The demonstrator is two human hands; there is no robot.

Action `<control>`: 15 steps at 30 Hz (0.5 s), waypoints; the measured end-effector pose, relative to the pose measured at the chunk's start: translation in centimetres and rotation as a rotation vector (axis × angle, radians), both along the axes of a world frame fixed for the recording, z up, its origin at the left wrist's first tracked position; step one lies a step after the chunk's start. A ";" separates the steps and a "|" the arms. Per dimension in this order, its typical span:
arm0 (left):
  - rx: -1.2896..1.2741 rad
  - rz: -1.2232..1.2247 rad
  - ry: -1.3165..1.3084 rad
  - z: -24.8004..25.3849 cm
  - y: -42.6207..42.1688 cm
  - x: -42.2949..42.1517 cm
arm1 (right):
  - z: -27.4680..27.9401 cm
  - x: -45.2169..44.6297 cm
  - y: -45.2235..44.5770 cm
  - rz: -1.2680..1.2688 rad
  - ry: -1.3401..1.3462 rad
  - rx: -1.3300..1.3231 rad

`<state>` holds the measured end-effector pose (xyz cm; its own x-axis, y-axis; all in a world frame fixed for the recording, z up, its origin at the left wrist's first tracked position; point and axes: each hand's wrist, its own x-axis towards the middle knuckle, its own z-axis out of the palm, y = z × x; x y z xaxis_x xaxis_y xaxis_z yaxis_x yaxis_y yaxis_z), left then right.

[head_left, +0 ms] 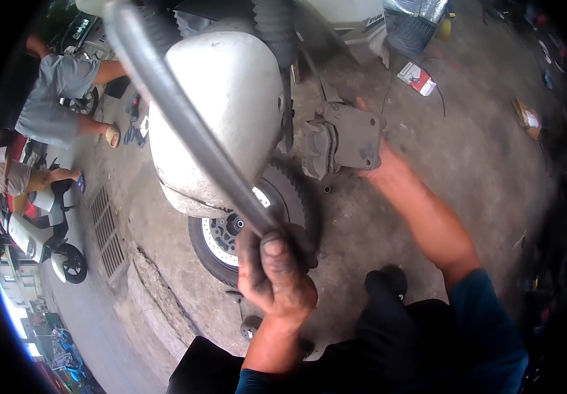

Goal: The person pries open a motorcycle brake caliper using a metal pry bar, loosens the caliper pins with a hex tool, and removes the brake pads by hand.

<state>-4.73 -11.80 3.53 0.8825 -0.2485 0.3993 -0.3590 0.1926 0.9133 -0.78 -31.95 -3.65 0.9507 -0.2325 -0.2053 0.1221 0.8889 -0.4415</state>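
My left hand (277, 269) is closed round the lower end of a long grey metal bar (195, 125), which slants up and left across the view. On the right, my right hand (375, 154) holds a dirty brake caliper (342, 141) from behind; most of its fingers are hidden by the part. Between and beyond the hands are a white fender (211, 85) and, below it, a wheel (214, 243) with a brake disc. A thin dark hose rises from the caliper.
Two other people (60, 98) are at the left, near a white scooter (34, 230). A floor grate (106, 226) lies left of the wheel. A red and white box (417, 79) is on the concrete, upper right. Dark clutter lines the right edge.
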 end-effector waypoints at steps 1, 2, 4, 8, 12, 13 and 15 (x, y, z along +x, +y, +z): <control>-0.052 0.015 -0.017 0.6 0.6 -0.2 | 0.0 0.1 -0.1 0.041 -0.044 0.034; -0.103 0.034 -0.036 1.1 1.2 -0.5 | -0.1 0.2 -0.1 0.086 -0.090 0.069; -0.276 0.179 -0.015 0.7 1.0 -1.7 | -0.4 0.4 0.1 0.150 -0.153 0.110; 0.701 -0.155 0.029 -5.0 1.1 -2.3 | -1.3 0.7 0.1 0.178 -0.183 0.140; 0.036 0.041 0.021 -1.5 3.4 -1.8 | -0.1 -0.3 0.4 0.049 0.010 -0.035; -0.229 0.003 0.054 -2.3 3.0 -1.7 | -0.4 0.3 -0.1 0.107 -0.029 -0.035; 0.154 -0.047 -0.097 -4.6 2.1 -1.7 | -3.0 1.3 -0.4 0.259 -0.396 0.092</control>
<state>-6.39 -9.73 -1.03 0.8274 -0.3536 0.4363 -0.4409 0.0720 0.8946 0.52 -32.39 -6.65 0.9841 0.0248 0.1757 0.0340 0.9454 -0.3242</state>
